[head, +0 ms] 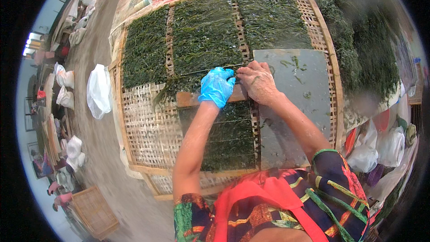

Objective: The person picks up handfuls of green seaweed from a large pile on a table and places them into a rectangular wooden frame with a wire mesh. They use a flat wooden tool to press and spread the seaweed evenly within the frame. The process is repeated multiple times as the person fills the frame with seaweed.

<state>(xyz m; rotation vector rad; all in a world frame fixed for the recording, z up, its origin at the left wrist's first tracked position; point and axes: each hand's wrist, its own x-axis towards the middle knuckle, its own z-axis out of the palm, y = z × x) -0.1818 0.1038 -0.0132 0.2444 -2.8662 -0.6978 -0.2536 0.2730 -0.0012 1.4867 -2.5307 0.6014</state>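
My left hand (217, 87), in a blue glove, rests over a wooden strip (188, 99) with its fingers curled at the seaweed just beyond. A thin straight edge (211, 70) crosses the seaweed ahead of the fingertips. Beside it, my bare right hand (258, 82) bends its fingers down at the right end of that edge, its wrist above a grey flat board (295, 107) with seaweed scraps. What the fingers grip is hidden. Dark green seaweed sheets (205, 30) lie on a woven, wood-framed rack (147, 127). Another seaweed sheet (228, 137) lies nearer me, crossed by straight lines.
A large heap of loose seaweed (366, 47) is piled to the right. Plastic bags (389, 146) lie at the lower right. A white bag (99, 90) is on the floor at left, with a wood-framed panel (94, 211) lower down. People in pink (62, 200) are far off left.
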